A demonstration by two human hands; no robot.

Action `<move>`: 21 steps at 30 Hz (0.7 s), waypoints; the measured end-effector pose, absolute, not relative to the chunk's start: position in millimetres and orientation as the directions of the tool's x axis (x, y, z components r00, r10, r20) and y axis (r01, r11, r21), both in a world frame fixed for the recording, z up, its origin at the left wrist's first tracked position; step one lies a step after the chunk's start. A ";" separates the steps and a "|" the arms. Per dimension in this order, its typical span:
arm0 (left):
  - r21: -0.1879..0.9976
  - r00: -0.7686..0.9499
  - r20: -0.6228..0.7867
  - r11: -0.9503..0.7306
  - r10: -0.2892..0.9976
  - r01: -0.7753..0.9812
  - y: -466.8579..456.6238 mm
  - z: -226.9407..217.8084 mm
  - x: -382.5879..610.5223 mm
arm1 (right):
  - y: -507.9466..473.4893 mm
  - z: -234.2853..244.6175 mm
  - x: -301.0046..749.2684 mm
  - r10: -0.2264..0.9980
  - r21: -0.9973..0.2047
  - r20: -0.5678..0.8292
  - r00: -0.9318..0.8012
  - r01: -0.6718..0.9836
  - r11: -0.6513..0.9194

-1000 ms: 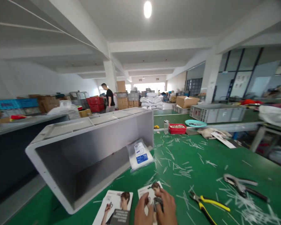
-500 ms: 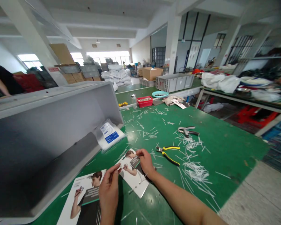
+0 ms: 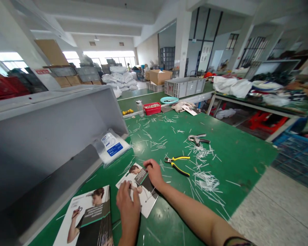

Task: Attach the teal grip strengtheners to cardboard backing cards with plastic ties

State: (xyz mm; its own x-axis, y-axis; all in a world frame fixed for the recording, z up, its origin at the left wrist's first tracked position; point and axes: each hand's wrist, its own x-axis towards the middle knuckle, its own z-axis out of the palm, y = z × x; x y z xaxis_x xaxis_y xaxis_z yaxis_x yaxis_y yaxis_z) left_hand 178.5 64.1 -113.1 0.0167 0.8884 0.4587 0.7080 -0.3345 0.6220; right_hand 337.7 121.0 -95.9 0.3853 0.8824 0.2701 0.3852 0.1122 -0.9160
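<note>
A white and black printed backing card lies at a slant on the green table, with thin white ties sticking out of its lower part. My right hand grips its upper right edge, fingers curled. Over its left edge rests my left hand, fingers and thumb apart; its fingertips touch or hover just above the card. Left of that hand is a stack of similar printed cards. Yellow-and-black cutting pliers lie open to the right, below a grey hand gripper.
A large grey bin lies on its side at the left, near a clear bag of white material. Cut white ties litter the green table. Further back stand a red tray, a glass jar and a teal dish.
My left hand has moved right, off the card stack's edge and onto the single card. My right hand keeps its grip. The view has turned slightly to the right.
</note>
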 end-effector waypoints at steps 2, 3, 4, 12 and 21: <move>0.662 -0.123 0.450 -0.238 0.884 0.711 63.4 -106.9 174.2 | 122.8 -94.9 345.0 0.863 -0.906 0.285 0.416 0.411 0.101; 0.693 -0.160 0.425 -0.207 0.891 0.690 63.0 -105.8 173.0 | 121.7 -94.2 345.9 0.862 -0.897 0.298 0.411 0.430 0.105; 0.737 -0.182 0.391 -0.188 0.902 0.649 62.7 -105.9 172.5 | 119.2 -93.4 344.5 0.867 -0.885 0.311 0.389 0.452 0.115; 0.989 -0.335 0.142 -0.122 0.932 0.080 68.5 -103.8 166.2 | 99.4 -91.9 317.1 0.904 -0.803 0.372 0.211 0.562 0.199; 0.982 -0.401 0.179 -0.191 0.898 0.010 80.6 -107.6 147.4 | 104.4 -101.4 321.0 0.923 -0.935 0.265 0.280 0.309 0.175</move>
State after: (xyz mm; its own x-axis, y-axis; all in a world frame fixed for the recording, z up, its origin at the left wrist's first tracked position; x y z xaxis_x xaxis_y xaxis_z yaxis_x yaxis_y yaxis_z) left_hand 147.4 80.6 -107.6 -0.4012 0.8984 0.1788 0.0104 -0.1907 0.9816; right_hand 321.0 104.4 -101.4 0.2800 0.9226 0.2653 0.3092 0.1750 -0.9348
